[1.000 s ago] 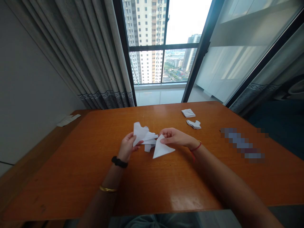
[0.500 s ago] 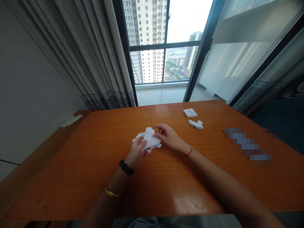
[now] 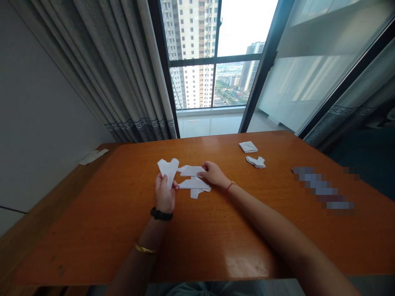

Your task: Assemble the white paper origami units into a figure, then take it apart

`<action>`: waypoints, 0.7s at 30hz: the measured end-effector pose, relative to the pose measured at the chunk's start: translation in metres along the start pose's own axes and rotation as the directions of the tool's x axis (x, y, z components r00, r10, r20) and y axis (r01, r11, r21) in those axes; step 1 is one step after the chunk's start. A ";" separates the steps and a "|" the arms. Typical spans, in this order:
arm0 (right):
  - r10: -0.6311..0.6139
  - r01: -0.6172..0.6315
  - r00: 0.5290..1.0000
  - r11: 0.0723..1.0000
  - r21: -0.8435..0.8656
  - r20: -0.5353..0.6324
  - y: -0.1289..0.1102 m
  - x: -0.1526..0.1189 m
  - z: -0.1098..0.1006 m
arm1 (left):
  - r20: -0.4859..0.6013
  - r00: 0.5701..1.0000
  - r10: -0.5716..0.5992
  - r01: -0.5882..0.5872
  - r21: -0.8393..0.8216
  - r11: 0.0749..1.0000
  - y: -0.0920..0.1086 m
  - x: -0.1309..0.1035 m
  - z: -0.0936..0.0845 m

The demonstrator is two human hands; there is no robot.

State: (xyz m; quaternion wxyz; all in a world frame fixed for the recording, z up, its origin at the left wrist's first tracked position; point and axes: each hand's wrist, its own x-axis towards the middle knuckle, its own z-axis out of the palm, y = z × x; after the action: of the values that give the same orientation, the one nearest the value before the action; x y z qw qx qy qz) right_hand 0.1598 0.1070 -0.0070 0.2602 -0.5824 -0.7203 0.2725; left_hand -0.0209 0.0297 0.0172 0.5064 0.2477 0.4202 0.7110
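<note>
My left hand point(image 3: 165, 193) grips a white folded paper piece point(image 3: 168, 167) whose top has a notch between two points. Another white folded paper strip point(image 3: 189, 171) is pinched at its right end by my right hand point(image 3: 214, 173). Just below that strip, more white folded papers point(image 3: 195, 184) lie on the table in a loose, overlapping group. The fingertips of my left hand come close to the left tip of this group; whether they touch it I cannot tell.
On the wooden table point(image 3: 123, 230), a square folded paper point(image 3: 248, 146) and a notched folded paper stack point(image 3: 255, 162) lie at the back right. A blurred-out item point(image 3: 321, 187) is farther right. At the far left edge rests a pale paper strip point(image 3: 94, 156).
My hands have moved apart, the left one leftward with the notched paper raised. My right hand has taken hold of a paper strip. The other papers now lie spread between the hands.
</note>
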 end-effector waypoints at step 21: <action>0.064 -0.068 0.989 0.998 0.020 0.135 -0.019 -0.023 -0.022 | -0.044 0.994 0.102 -0.099 0.065 0.993 -0.003 0.000 0.001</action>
State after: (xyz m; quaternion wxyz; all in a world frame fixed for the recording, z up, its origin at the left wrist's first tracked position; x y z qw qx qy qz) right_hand 0.1659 0.0833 0.0210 0.2091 -0.5829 -0.7131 0.3285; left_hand -0.0188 0.0304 0.0149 0.4521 0.2676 0.4410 0.7277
